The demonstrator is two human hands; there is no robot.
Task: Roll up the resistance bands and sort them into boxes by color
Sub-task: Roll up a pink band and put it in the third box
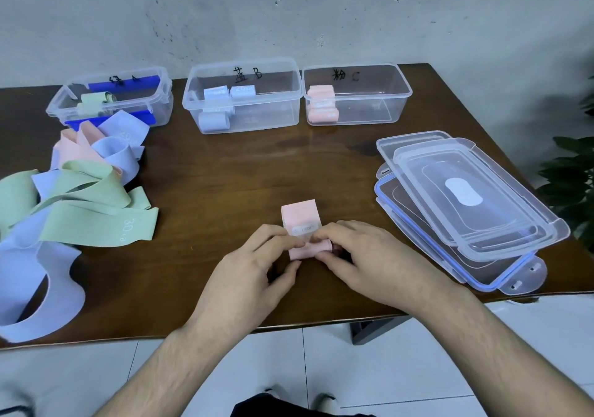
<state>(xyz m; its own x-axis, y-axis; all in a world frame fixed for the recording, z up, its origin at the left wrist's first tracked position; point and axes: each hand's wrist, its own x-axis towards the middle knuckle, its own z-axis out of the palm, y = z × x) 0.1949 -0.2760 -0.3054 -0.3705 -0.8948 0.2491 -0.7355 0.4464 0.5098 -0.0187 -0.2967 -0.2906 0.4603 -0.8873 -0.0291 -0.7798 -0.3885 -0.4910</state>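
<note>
Pink elastic is the matter in hand: the pink band (300, 223) lies on the table (257, 166) near its front edge, its near end already wound into a small roll. The left hand (257, 265) and right hand (363, 256) both pinch that roll between thumb and fingertips, each grip grasping the band, while a short flat tail with a white label stretches away from the person. By my reading, rolling is well along and only that tail remains. Next the roll needs turning forward, kept tight and square, then carrying to the pink box (356, 95) at the right, where pink rolls already sit. Unrolled bands (80, 198) wait at the left.
</note>
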